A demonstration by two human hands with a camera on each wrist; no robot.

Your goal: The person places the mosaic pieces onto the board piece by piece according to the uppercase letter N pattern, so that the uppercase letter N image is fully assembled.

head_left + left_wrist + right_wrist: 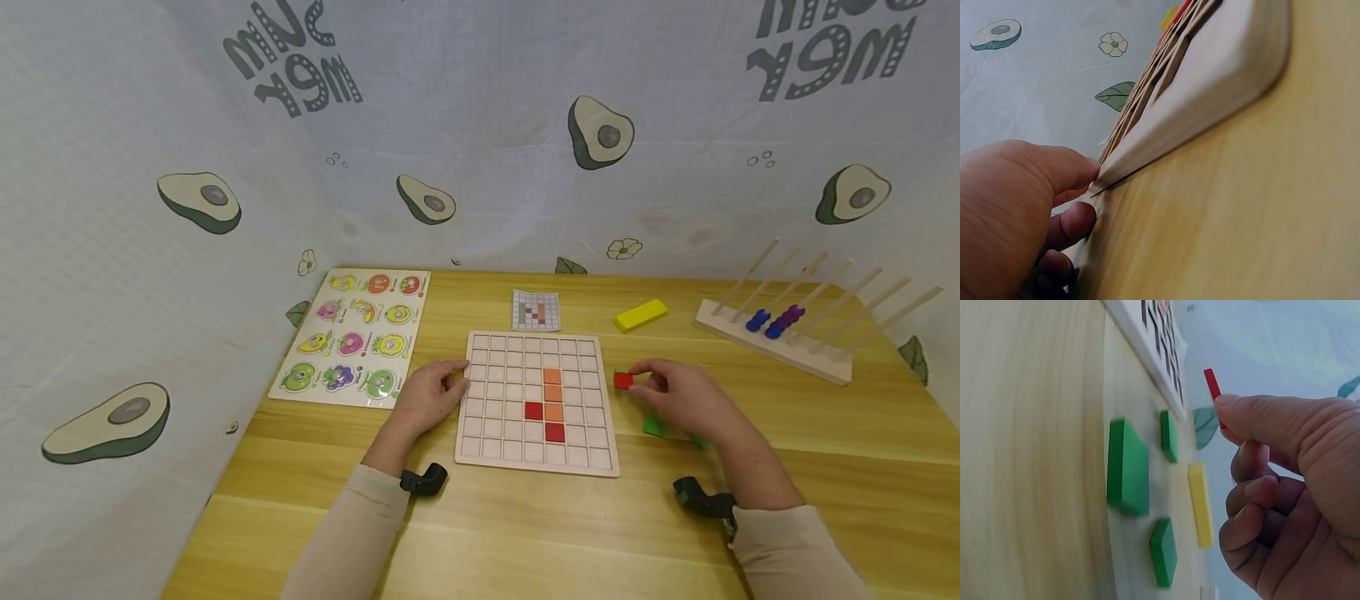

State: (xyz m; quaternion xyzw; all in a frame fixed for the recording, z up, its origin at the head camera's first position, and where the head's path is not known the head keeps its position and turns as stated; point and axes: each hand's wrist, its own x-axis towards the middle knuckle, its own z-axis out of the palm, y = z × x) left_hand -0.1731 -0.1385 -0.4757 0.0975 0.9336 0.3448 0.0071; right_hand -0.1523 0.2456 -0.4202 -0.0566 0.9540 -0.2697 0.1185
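A white grid board (480, 450) lies flat on the table. Set in its squares are orange tiles (552, 393) in a column and two red tiles (555, 432). My left hand (429, 398) touches the board's left edge with thumb and forefinger; its other fingers hang loosely bent in the left wrist view. To the right of the board, my right hand (686, 400) pinches a thin red square tile (1212, 384) between thumb and forefinger, held above the table. Under and around this hand lie green blocks (1129, 469), partly hidden by it in the head view.
Behind the board lies a small printed pattern card (536, 311). A yellow block (641, 315) is at the back right, near a wooden peg stand (772, 342) with blue and purple beads. A fruit puzzle board (285, 385) lies at the left. Patterned cloth hangs behind.
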